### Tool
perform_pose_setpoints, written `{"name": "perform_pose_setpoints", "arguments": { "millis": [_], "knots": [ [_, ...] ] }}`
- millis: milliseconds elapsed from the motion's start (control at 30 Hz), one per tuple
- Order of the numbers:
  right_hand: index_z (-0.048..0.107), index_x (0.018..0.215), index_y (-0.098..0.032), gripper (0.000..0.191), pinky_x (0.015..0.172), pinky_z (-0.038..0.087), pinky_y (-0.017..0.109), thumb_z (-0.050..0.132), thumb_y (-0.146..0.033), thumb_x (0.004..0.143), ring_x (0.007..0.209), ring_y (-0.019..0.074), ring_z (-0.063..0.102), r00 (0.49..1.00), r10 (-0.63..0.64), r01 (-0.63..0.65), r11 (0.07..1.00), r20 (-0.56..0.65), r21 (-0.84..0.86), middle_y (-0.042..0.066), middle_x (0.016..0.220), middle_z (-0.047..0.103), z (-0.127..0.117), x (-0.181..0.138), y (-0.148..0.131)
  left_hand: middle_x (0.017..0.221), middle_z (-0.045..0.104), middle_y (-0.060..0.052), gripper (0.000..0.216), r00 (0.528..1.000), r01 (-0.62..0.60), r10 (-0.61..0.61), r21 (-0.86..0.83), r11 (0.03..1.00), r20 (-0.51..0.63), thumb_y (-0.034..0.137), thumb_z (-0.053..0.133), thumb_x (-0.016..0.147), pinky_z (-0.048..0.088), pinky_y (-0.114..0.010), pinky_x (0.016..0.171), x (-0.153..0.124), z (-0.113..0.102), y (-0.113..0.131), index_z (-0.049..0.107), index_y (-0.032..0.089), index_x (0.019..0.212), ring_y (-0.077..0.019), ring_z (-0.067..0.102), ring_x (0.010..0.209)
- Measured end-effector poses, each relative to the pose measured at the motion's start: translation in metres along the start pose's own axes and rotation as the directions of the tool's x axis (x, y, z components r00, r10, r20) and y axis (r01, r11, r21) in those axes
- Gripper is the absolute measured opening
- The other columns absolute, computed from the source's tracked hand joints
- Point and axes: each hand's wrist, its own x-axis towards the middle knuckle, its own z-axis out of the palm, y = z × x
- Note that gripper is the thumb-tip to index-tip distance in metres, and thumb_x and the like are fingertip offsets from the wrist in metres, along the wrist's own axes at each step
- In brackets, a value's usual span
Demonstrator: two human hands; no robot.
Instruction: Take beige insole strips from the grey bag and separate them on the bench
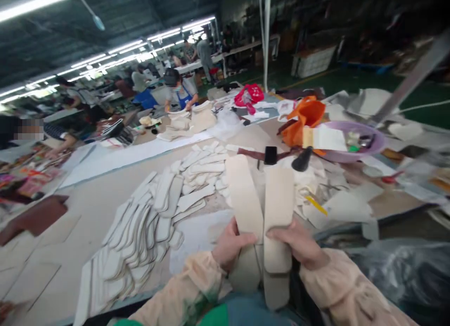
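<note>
Head view: your left hand [230,244] is closed on one long beige insole-shaped piece [244,199], thumb across its face, fingers behind. Your right hand [298,244] is clamped the same way on a second beige piece [279,204]. Two pieces in all, one to a hand, both upright and side by side over the near edge of the tabletop [87,199], their long edges nearly touching. Held that way, rounded tops level and faces toward you, they look set up for comparing or matching as a pair; that is my reading, not a thing shown. The lower ends hang below your hands toward your lap.

On the tabletop just beyond, a fanned row of cut pieces [140,232] runs from the near-left edge toward the middle, overlapped like shingles, probably so each can be lifted off in turn. Too many and too blurred to count. A looser heap of similar pieces [204,169] lies behind it, mid-table.

Toward the far-right edge: one purple basin [376,145] with small odds inside, one orange bag [304,119] touching its left side, one black-handled tool [302,159] lying in front. One red bag [249,94] sits farther back.

At the far end a person in a blue apron [181,94] bends over another stack. Another person's arm [59,140] rests at the left edge.
</note>
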Motion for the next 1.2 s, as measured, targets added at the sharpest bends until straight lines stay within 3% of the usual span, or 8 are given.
{"name": "perform_pose_setpoints", "arguments": {
  "millis": [100, 200, 367, 667, 900, 967, 1100, 1200],
  "knots": [
    [0.065, 0.095, -0.016, 0.038, 0.068, 0.051, 0.031, 0.073, -0.020, 0.058, 0.077, 0.0219, 0.065, 0.985, 0.079, -0.078, 0.997, 0.153, -0.015, 0.006, 0.087, 0.072, 0.062, 0.076, 0.033, 0.110, 0.065, -0.012, 0.061, 0.985, -0.082, 0.073, -0.046, 0.996, -0.158, 0.022, 0.079, 0.058, 0.047, -0.039, 0.085, -0.005, -0.079, 0.028, 0.053, 0.015, 0.113, -0.0280, 0.061, 0.099],
    [0.063, 0.098, -0.017, 0.043, 0.070, 0.050, 0.032, 0.074, -0.023, 0.057, 0.079, 0.0223, 0.064, 0.960, 0.155, -0.148, 0.988, 0.232, -0.049, 0.005, 0.089, 0.071, 0.112, 0.132, 0.061, 0.104, 0.067, -0.012, 0.059, 0.967, -0.123, 0.091, -0.124, 0.985, -0.238, 0.021, 0.080, 0.055, 0.047, -0.040, 0.084, -0.005, -0.144, 0.046, 0.055, 0.014, 0.108, -0.0279, 0.063, 0.095],
    [0.063, 0.097, -0.015, 0.047, 0.072, 0.050, 0.037, 0.075, -0.027, 0.054, 0.079, 0.0241, 0.065, 0.917, 0.275, -0.235, 0.958, 0.289, -0.165, 0.008, 0.089, 0.071, 0.158, 0.196, 0.074, 0.100, 0.068, -0.011, 0.062, 0.945, -0.179, 0.065, -0.340, 0.923, -0.321, 0.012, 0.078, 0.053, 0.045, -0.044, 0.089, 0.012, -0.209, 0.060, 0.055, 0.016, 0.110, -0.0277, 0.064, 0.093],
    [0.058, 0.106, -0.013, 0.058, 0.078, 0.050, 0.039, 0.075, -0.021, 0.051, 0.081, 0.0236, 0.065, 0.863, 0.383, -0.218, 0.870, 0.330, -0.441, 0.009, 0.092, 0.071, 0.157, 0.305, 0.044, 0.093, 0.070, -0.014, 0.041, 0.949, -0.048, -0.191, -0.712, 0.700, -0.252, 0.014, 0.064, 0.069, 0.044, -0.047, 0.094, 0.102, -0.240, 0.059, 0.058, 0.007, 0.109, -0.0291, 0.064, 0.097],
    [0.046, 0.126, -0.019, 0.073, 0.084, 0.048, 0.038, 0.070, -0.027, 0.058, 0.094, 0.0225, 0.061, 0.928, 0.274, -0.059, 0.778, 0.253, -0.626, 0.008, 0.116, 0.062, 0.134, 0.369, 0.068, 0.089, 0.070, -0.013, 0.033, 0.869, -0.035, -0.349, -0.748, 0.663, -0.350, 0.016, 0.058, 0.075, 0.048, -0.046, 0.092, 0.163, -0.263, 0.045, 0.059, 0.008, 0.106, -0.0275, 0.066, 0.092],
    [0.041, 0.132, -0.021, 0.072, 0.089, 0.046, 0.037, 0.066, -0.033, 0.065, 0.102, 0.0216, 0.059, 0.956, 0.193, 0.020, 0.708, 0.221, -0.706, 0.007, 0.125, 0.057, 0.124, 0.380, 0.083, 0.091, 0.070, -0.014, 0.032, 0.852, -0.030, -0.380, -0.759, 0.651, -0.360, 0.018, 0.057, 0.076, 0.048, -0.045, 0.091, 0.175, -0.268, 0.038, 0.059, 0.008, 0.106, -0.0273, 0.066, 0.092],
    [0.038, 0.136, -0.019, 0.067, 0.101, 0.037, 0.038, 0.057, -0.038, 0.074, 0.120, 0.0218, 0.048, 0.984, -0.036, 0.174, 0.453, 0.177, -0.874, 0.009, 0.133, 0.049, 0.099, 0.393, 0.107, 0.096, 0.070, -0.013, 0.028, 0.836, -0.077, -0.366, -0.749, 0.658, -0.408, 0.017, 0.056, 0.079, 0.048, -0.043, 0.092, 0.191, -0.273, 0.023, 0.060, 0.010, 0.106, -0.0256, 0.066, 0.094],
    [0.047, 0.128, -0.019, 0.060, 0.104, 0.031, 0.042, 0.058, -0.037, 0.072, 0.121, 0.0244, 0.045, 0.986, -0.071, 0.169, 0.399, 0.153, -0.901, 0.010, 0.130, 0.051, 0.088, 0.393, 0.115, 0.097, 0.070, -0.012, 0.024, 0.804, -0.146, -0.331, -0.704, 0.695, -0.494, 0.013, 0.055, 0.080, 0.048, -0.040, 0.093, 0.202, -0.271, 0.013, 0.061, 0.012, 0.103, -0.0237, 0.065, 0.095]
  ]
}}
